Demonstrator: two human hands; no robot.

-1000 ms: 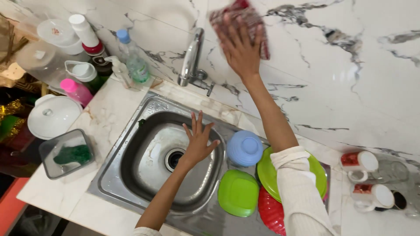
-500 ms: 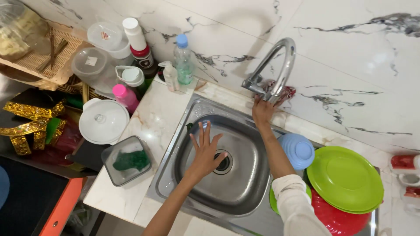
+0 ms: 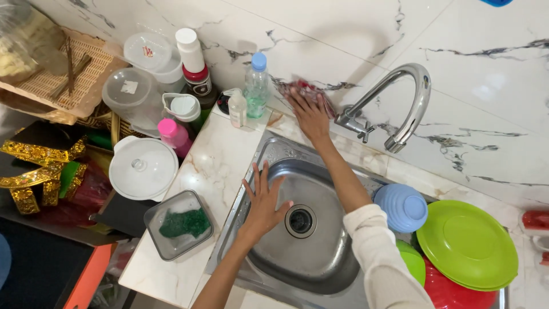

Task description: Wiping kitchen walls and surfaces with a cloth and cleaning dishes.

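While the right hand (image 3: pixel 309 116) presses a red patterned cloth (image 3: pixel 303 91) flat against the white marble wall (image 3: pixel 469 74) just behind the sink (image 3: pixel 269 151), its fingers lie spread over the fabric rather than closed around it. The cloth sits low on the wall, between a clear water bottle (image 3: pixel 257 86) and the base of the curved chrome tap (image 3: pixel 400 109). The left hand (image 3: pixel 264 203) rests open, fingers fanned, palm down on the inner slope of the steel basin, holding nothing, just beside the round drain (image 3: pixel 301 220). The table (image 3: pixel 211 166) is pale marble with brown veining, matching the grey-veined wall. On its left part stand a pink bottle (image 3: pixel 173 135), a small pump dispenser (image 3: pixel 236 107), a tall dark bottle with a white cap (image 3: pixel 194 63) and stacked clear plastic tubs (image 3: pixel 137 86). Nearer the edge lie a white round lid (image 3: pixel 143 167) and a clear box holding a green scrubber (image 3: pixel 180 224). To the right of the basin sit an upturned blue bowl (image 3: pixel 402 208), green plates (image 3: pixel 466 243) and a red plate (image 3: pixel 457 294) beneath them. A woven tray (image 3: pixel 63 74) and gold-trimmed items (image 3: pixel 34 171) crowd the far left.
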